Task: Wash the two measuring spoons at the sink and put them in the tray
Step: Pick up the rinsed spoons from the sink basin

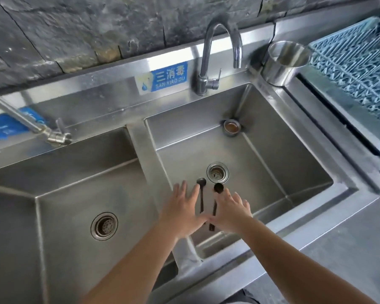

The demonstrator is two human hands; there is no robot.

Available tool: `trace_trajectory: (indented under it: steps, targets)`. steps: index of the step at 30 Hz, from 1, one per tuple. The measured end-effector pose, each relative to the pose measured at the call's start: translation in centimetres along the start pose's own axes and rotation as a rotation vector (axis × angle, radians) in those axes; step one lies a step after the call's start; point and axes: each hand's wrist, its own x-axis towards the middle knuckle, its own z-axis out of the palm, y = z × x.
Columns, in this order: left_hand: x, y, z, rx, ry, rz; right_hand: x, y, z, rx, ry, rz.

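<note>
Two spoons [201, 197], bowls seemingly faucetward

Steel pot [282, 62] beside curved faucet [217, 53], blue sign [162, 77] on backsplash, stone wall [75, 29] above.

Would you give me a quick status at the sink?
Left hand and right hand open, above two measuring spoons lying in right basin. Faucet off. Tray far right, path clear.

Two dark spoons [207, 201], silver steel sink [272, 154], blue label [165, 77] (white lettering), pale blue lattice tray [355, 62]
</note>
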Motion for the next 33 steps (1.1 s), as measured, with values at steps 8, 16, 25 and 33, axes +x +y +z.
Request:
trace_trajectory:
  steps: [8,16,25,33]
  targets:
    - [9.7,2.9,6.5,0.037,-0.191,-0.054,8.7,4.9,1.2,0.167,-0.188,0.106]
    - [17.6,1.0,13.1,-0.247,-0.211,-0.513,17.0,6.0,7.0,0.451,-0.339,0.245]
    - [20.6,0.6,17.8,-0.298,-0.08,-0.626,21.4,6.3,11.1,0.563,-0.222,0.478]
    - [22.6,-0.8,17.5,-0.281,-0.155,-0.602,22.0,7.4,10.7,0.629,-0.219,0.43]
